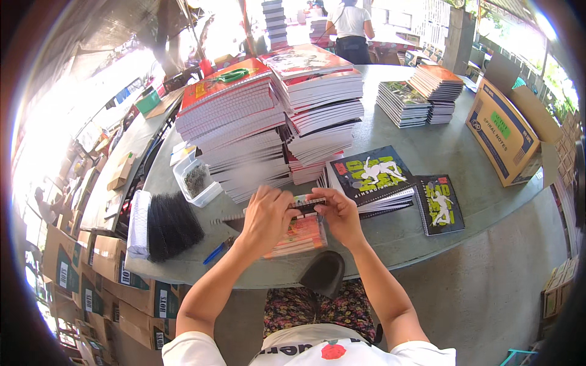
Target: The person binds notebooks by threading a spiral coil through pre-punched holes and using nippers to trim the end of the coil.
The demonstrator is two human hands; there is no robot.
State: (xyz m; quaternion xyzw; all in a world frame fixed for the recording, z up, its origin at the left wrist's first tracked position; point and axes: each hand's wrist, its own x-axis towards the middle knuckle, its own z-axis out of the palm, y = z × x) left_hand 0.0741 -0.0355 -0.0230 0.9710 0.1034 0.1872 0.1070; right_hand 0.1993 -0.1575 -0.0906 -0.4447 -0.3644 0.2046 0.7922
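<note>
Both hands are closed on a notebook (309,205) at the table's near edge, its spine with a row of punched holes facing up. My left hand (266,213) lies over the left part of the spine, fingers curled down, hiding much of the notebook. My right hand (337,213) pinches the right end between thumb and fingers. A thin spiral coil (223,220) sticks out to the left of my left hand. Beneath lies an orange and pink stack (297,236) of notebooks. A blue-handled tool (217,251) rests to the left, its kind unclear.
Tall notebook piles (235,128) stand ahead, green-handled scissors (232,75) on top. Left are black coils (174,226) and a white tub (203,194) of small bits. Right are black-covered notebooks (379,177) and a carton (503,131). A dark rounded object (323,273) juts at the edge.
</note>
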